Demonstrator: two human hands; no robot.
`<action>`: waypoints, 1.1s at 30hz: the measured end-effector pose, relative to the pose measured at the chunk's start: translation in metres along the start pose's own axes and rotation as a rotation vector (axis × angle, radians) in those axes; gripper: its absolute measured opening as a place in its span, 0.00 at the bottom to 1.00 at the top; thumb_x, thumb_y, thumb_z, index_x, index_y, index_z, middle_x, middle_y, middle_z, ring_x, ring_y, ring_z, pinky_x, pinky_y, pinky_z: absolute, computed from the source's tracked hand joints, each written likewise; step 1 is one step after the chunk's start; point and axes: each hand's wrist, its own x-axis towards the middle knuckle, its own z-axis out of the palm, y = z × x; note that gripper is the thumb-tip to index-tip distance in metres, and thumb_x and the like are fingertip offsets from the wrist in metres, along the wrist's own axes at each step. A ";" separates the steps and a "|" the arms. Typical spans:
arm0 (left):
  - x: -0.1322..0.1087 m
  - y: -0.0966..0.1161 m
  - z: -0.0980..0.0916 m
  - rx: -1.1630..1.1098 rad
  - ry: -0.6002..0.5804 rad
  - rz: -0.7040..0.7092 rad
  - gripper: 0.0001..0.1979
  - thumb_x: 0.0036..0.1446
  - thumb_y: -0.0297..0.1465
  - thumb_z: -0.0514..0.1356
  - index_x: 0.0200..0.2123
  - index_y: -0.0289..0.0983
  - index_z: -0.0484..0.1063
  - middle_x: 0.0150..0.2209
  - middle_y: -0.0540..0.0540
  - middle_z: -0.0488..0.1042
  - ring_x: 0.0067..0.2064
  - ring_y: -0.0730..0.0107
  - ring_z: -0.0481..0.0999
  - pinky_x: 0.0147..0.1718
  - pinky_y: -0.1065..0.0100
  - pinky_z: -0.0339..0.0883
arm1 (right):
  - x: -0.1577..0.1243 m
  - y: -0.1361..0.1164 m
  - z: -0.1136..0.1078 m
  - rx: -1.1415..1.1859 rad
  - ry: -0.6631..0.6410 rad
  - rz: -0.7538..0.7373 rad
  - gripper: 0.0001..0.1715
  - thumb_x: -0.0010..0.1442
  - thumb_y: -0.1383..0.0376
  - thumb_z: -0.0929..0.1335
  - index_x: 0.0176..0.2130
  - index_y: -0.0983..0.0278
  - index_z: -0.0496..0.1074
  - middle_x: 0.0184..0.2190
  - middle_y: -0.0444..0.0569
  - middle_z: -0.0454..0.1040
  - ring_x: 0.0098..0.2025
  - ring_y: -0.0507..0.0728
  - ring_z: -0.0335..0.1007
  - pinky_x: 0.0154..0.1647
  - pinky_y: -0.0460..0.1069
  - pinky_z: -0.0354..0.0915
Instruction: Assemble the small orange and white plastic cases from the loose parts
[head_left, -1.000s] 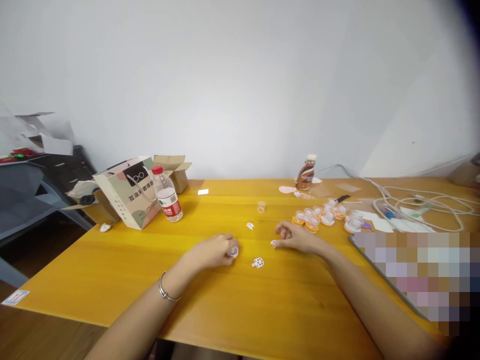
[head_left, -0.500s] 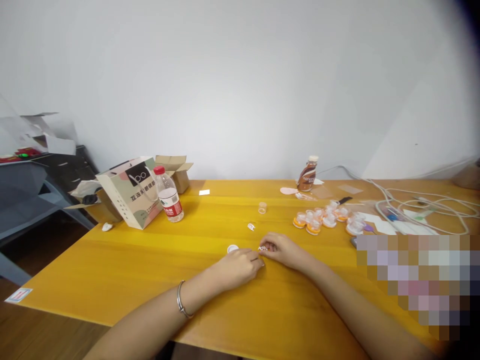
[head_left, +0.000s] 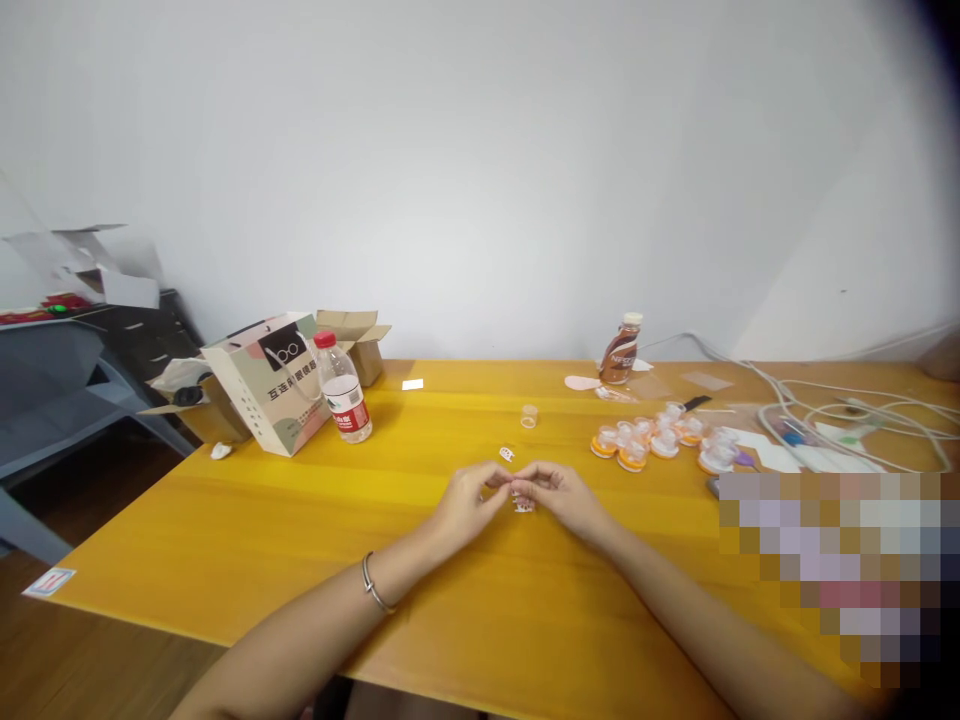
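Over the middle of the wooden table (head_left: pixel 300 540), the fingertips of both hands meet. My right hand (head_left: pixel 561 497) is closed in a pinch on a small white cut-out piece (head_left: pixel 523 505), whose lower part shows beneath the fingers. My left hand (head_left: pixel 471 500), wearing a metal bangle at the wrist, is also pinched; whatever lies between its fingertips is hidden. Just beyond the hands, a similar white cut-out piece (head_left: pixel 507 454) lies flat. Farther back stands a small clear ring-shaped cup (head_left: pixel 529 416).
A paper bag (head_left: pixel 281 395), a red-capped water bottle (head_left: pixel 344 395) and an open cardboard box (head_left: pixel 360 345) stand at left. Back right are a brown drink bottle (head_left: pixel 621 350), several clear cups with orange bases (head_left: pixel 632 460) and white cables (head_left: pixel 825 395). A white card (head_left: pixel 412 384) lies behind.
My left hand has turned and risen, so its fingertips now touch my right hand's at the white piece. The round white lid beside my left hand is now out of sight.
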 end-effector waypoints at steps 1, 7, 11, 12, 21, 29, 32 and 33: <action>0.000 0.001 0.001 0.058 0.018 0.022 0.08 0.56 0.31 0.52 0.38 0.36 0.67 0.37 0.46 0.72 0.39 0.70 0.70 0.39 0.69 0.63 | 0.001 0.002 -0.002 0.021 0.058 0.010 0.15 0.45 0.55 0.69 0.26 0.65 0.69 0.20 0.42 0.70 0.21 0.49 0.63 0.24 0.45 0.60; -0.005 0.001 0.015 0.505 -0.225 0.238 0.09 0.57 0.30 0.51 0.41 0.38 0.64 0.39 0.46 0.70 0.43 0.65 0.67 0.41 0.63 0.60 | 0.006 0.005 -0.020 0.257 0.309 0.097 0.15 0.43 0.57 0.71 0.28 0.63 0.67 0.23 0.44 0.72 0.25 0.51 0.68 0.29 0.47 0.63; -0.011 0.001 0.027 0.741 -0.381 0.373 0.07 0.57 0.26 0.48 0.35 0.34 0.65 0.32 0.44 0.70 0.35 0.66 0.69 0.34 0.66 0.61 | 0.006 0.007 -0.019 0.198 0.229 0.093 0.17 0.39 0.57 0.72 0.28 0.63 0.67 0.25 0.45 0.72 0.27 0.52 0.67 0.33 0.48 0.62; -0.013 0.002 0.028 0.787 -0.393 0.391 0.06 0.57 0.25 0.48 0.34 0.33 0.65 0.31 0.43 0.69 0.33 0.66 0.69 0.32 0.66 0.61 | 0.006 0.008 -0.018 0.159 0.217 0.082 0.17 0.38 0.57 0.72 0.27 0.64 0.67 0.25 0.45 0.72 0.27 0.52 0.67 0.33 0.48 0.62; -0.013 0.005 0.006 0.497 -0.190 0.225 0.09 0.56 0.27 0.50 0.36 0.37 0.69 0.32 0.46 0.70 0.35 0.69 0.67 0.36 0.68 0.60 | 0.001 0.010 -0.015 -0.117 0.210 0.070 0.15 0.46 0.56 0.66 0.34 0.61 0.65 0.22 0.40 0.66 0.27 0.51 0.61 0.30 0.47 0.58; -0.001 -0.006 -0.014 -0.036 0.028 -0.116 0.13 0.55 0.35 0.51 0.37 0.36 0.72 0.24 0.49 0.70 0.23 0.77 0.65 0.25 0.75 0.61 | 0.001 0.003 -0.012 -0.037 0.064 0.103 0.16 0.43 0.56 0.70 0.28 0.65 0.69 0.24 0.43 0.70 0.26 0.50 0.63 0.30 0.46 0.59; 0.000 -0.012 -0.008 -0.132 -0.005 -0.187 0.11 0.52 0.33 0.53 0.37 0.34 0.70 0.27 0.48 0.72 0.22 0.80 0.65 0.22 0.77 0.61 | 0.000 0.003 -0.011 0.046 0.026 0.115 0.16 0.44 0.55 0.69 0.29 0.65 0.69 0.24 0.44 0.71 0.25 0.49 0.65 0.27 0.45 0.60; 0.000 -0.014 -0.007 -0.143 -0.004 -0.185 0.10 0.51 0.31 0.54 0.36 0.33 0.69 0.27 0.48 0.71 0.22 0.80 0.66 0.22 0.78 0.61 | 0.000 0.004 -0.010 0.072 0.007 0.129 0.16 0.45 0.55 0.68 0.30 0.65 0.69 0.24 0.44 0.71 0.24 0.49 0.66 0.25 0.45 0.60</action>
